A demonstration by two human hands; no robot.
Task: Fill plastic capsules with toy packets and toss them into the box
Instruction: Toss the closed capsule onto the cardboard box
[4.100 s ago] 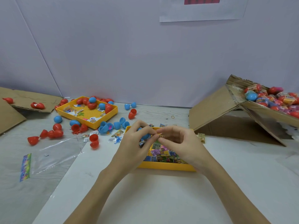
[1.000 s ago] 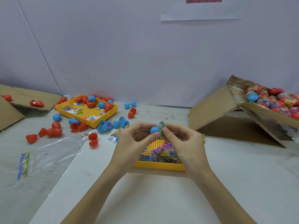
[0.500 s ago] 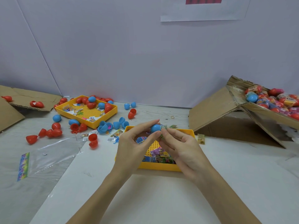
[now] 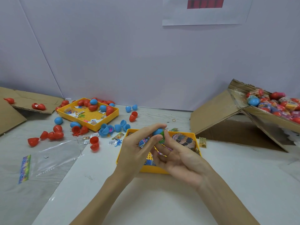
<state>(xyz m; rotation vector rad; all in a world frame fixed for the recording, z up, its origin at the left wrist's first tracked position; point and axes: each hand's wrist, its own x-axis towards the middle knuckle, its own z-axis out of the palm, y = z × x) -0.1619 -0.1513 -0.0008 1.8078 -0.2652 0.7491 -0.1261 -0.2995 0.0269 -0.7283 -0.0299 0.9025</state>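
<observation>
Pressing a green packet (image 4: 162, 139) against the blue capsule (image 4: 157, 132), I hold both above the near yellow tray (image 4: 129, 161). My left hand (image 4: 138, 151) pinches the capsule between thumb and fingertips, with a second packet (image 4: 143, 142) tucked under its fingers. My right hand (image 4: 178, 158) has changed since half a second ago: the fingers have uncurled and now lie loose, with only the upper fingers touching the green packet at the capsule's side — whether they pinch it I cannot tell.

Compared with one second ago, the packet has moved from above the capsule to its right flank, and the tray contents are more exposed, a larger wrapped toy (image 4: 183, 140) now showing at its far right.

Judgement: insertion is under way, not complete. The packet is outside the shell, and I cannot tell whether the capsule is open. Closing and tossing are not yet done.

The box (image 4: 266, 114) stands well apart to the right, already holding many filled capsules. Empty halves (image 4: 53, 135) lie scattered on the bench (image 4: 243, 184) at left.
</observation>
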